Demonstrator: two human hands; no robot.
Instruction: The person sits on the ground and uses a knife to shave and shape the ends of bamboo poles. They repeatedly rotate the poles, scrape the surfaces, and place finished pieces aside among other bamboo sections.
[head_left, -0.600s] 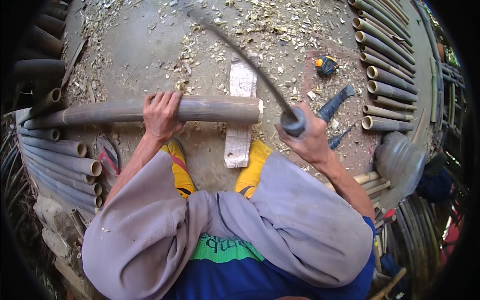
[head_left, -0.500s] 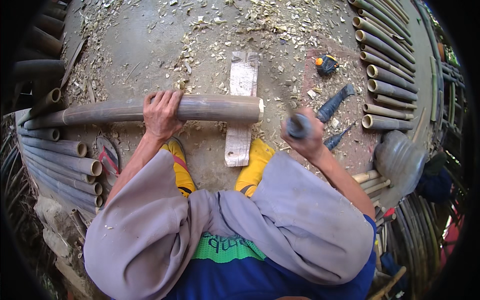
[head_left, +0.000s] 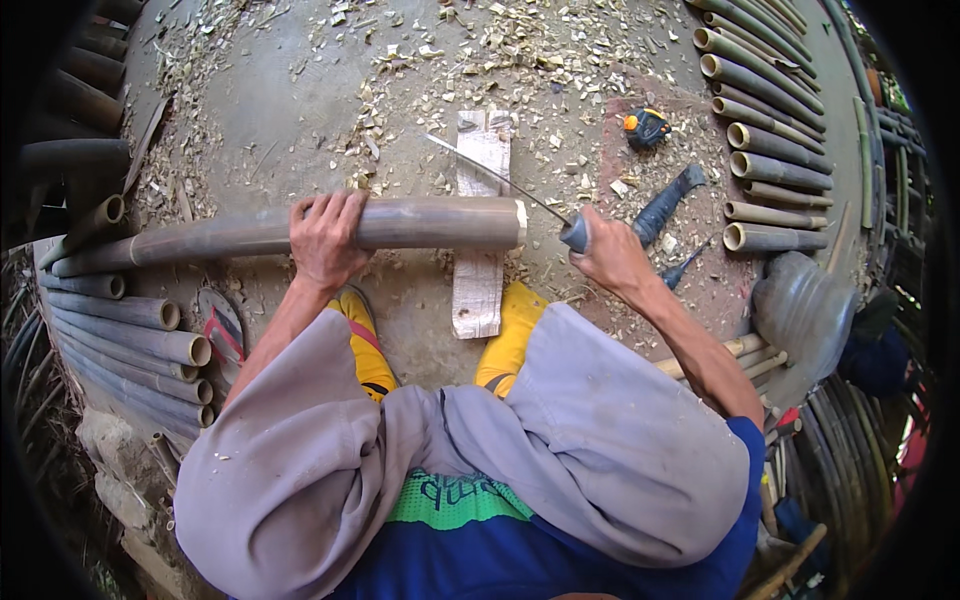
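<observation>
A thick brown bamboo pole [head_left: 440, 222] lies crosswise before me, its pale cut end resting over a whitish wooden board [head_left: 478, 290]. My left hand [head_left: 328, 238] is closed over the pole's middle. Right of the cut end, my right hand [head_left: 612, 250] is wrapped round the dark handle of a long-bladed knife [head_left: 500, 180]. Its thin blade, seen nearly edge-on, slants up and left above the pole, apart from my left hand. Whether the blade touches anything I cannot tell.
Beyond my right hand lie a blue-wrapped tool [head_left: 668, 208], a smaller dark-blue tool [head_left: 680, 268] and an orange-and-black tape measure [head_left: 647, 128]. Bamboo lengths line the right [head_left: 775, 150] and left [head_left: 130, 345]. Pale chips [head_left: 420, 60] litter the ground. A sandal [head_left: 222, 325] lies at left.
The knife, blurred and pointing up near my right hand before, now slants left across the board's far end. My left hand stays on the bamboo pole.
</observation>
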